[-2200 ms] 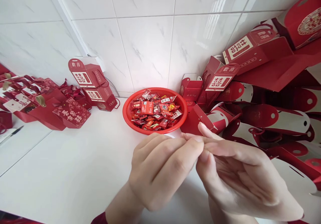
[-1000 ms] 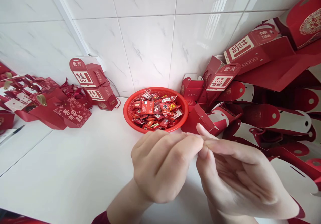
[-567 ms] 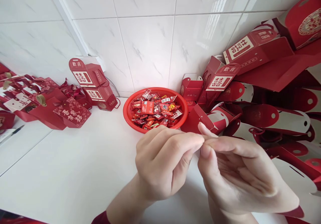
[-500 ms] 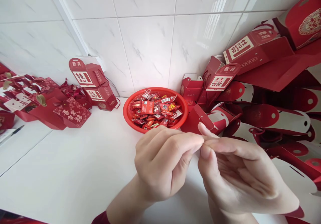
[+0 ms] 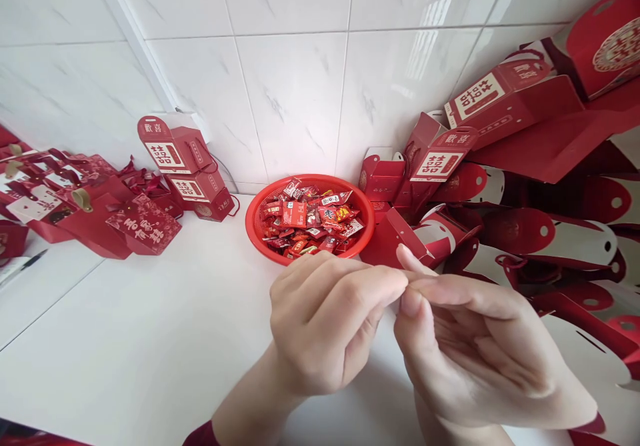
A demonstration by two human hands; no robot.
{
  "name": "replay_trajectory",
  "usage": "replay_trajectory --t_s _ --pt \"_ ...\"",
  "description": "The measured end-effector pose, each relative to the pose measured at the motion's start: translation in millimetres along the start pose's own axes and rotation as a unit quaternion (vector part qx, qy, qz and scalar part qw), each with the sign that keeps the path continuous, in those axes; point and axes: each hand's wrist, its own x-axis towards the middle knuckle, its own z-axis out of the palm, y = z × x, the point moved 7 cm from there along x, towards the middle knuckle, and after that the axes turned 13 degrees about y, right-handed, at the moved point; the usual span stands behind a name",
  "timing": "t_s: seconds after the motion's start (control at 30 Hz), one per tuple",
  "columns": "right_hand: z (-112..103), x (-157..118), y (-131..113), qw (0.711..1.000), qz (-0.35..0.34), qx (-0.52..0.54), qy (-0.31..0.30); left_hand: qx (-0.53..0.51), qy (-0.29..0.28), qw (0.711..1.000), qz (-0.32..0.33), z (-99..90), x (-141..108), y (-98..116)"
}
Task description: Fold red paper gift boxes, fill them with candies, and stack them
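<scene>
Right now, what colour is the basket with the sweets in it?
Bright red, clearest in the head view.

Basket (image 5: pixel 253 238) = glossy plastic w/ holes; wall (image 5: pixel 295 99) = shiny tile.

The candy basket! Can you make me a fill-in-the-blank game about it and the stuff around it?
1. The basket is coloured ____.
2. It sits on a table coloured ____.
3. The wall behind is covered in shiny ____.
4. The left hand and right hand are ____ (touching or apart).

Missing words: red; white; tiles; touching.
</scene>
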Motion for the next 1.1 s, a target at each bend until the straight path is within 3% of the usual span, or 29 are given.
replay_trajectory --t_s 0.13,0.23,0.4,0.6,0.83,1.1 --pt "2 5 0 0.999 -0.002 0.015 -0.038 -0.053 -0.017 0.997 -0.045 -2.0 1 -5" --pt "1 15 -1 0.996 -0.049 -0.018 -0.072 -0.067 -0.066 0.993 -0.074 -1.9 2 -10" --pt "5 20 -12 0.976 -0.167 -0.035 -0.135 -0.012 -0.104 0.993 -0.054 -2.7 2 -10" --pt "7 22 -25 0.955 -0.196 -0.115 -0.192 0.005 -0.147 0.989 -0.019 1.5 -1 -4" --pt "8 25 -24 0.983 -0.132 -0.046 -0.122 -0.067 -0.174 0.978 -0.094 3.2 0 -7" --pt "9 19 -24 0.972 -0.186 -0.05 -0.134 -0.009 -0.184 0.981 -0.067 1.8 -2 -7"
